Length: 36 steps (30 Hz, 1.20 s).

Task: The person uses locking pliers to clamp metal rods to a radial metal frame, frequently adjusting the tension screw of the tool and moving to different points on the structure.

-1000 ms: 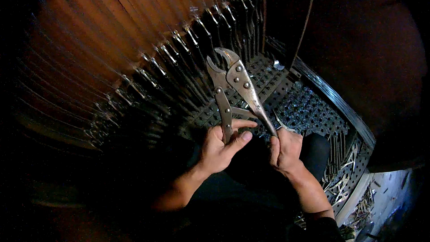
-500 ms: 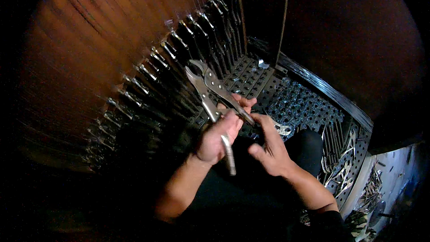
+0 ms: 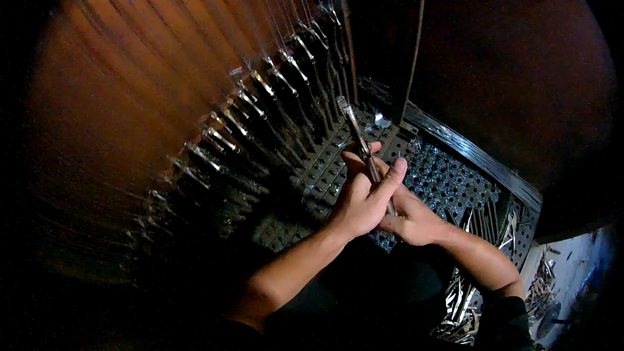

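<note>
A pair of metal locking pliers (image 3: pixel 353 125) points up and away from me, turned edge-on so that its jaws look narrow. My left hand (image 3: pixel 364 203) is wrapped round its body, thumb raised along the near side. Against the lower end of the handles, my right hand (image 3: pixel 419 220) closes with its thumb underneath; the left hand hides part of its fingers. Beyond the tool stands a slanting row of dark rods with shiny metal clips (image 3: pixel 289 65) at their tops, and thin wires run upward from them.
Below the hands lies a dark perforated metal plate (image 3: pixel 448 179) strewn with bright scraps. A bundle of wire (image 3: pixel 461 140) runs along its far right edge. Rods and metal strips (image 3: pixel 461 305) pile up at lower right. A curved rusty-brown wall (image 3: pixel 162 32) rises on the left.
The pliers have turned from broadside, jaws apart, to edge-on. My left hand has moved right, and my right hand has come in against the handles. The view has shifted slightly.
</note>
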### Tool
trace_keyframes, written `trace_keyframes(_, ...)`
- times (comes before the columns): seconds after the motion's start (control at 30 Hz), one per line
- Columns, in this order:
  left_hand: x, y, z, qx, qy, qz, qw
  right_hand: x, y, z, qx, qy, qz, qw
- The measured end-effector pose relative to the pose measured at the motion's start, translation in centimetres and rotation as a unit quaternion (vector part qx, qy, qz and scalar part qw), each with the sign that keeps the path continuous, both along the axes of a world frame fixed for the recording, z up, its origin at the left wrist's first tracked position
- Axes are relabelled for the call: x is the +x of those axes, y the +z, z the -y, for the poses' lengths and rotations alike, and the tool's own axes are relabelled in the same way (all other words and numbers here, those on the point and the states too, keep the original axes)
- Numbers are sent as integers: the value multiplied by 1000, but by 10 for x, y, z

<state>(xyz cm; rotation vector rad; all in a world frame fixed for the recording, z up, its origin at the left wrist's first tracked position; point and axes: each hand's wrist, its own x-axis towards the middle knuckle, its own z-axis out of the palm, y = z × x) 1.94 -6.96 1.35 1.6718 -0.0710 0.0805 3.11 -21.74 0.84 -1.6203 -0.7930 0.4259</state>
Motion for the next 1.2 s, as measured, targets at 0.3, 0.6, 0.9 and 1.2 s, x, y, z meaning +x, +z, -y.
trace_keyframes(0.3,83,-1,-23,17,-83,14,996,78,-12,-11,94,-19,-120,988)
trace_keyframes(0.6,236,67,-74,10,184,241,953,133,-49,1,145,-25,-240,960)
trace_keyframes(0.9,274,95,-74,10,206,205,957,150,-77,9,153,5,-254,955)
trace_keyframes(1.2,289,92,-83,154,197,218,943,147,-88,14,149,-25,-174,973)
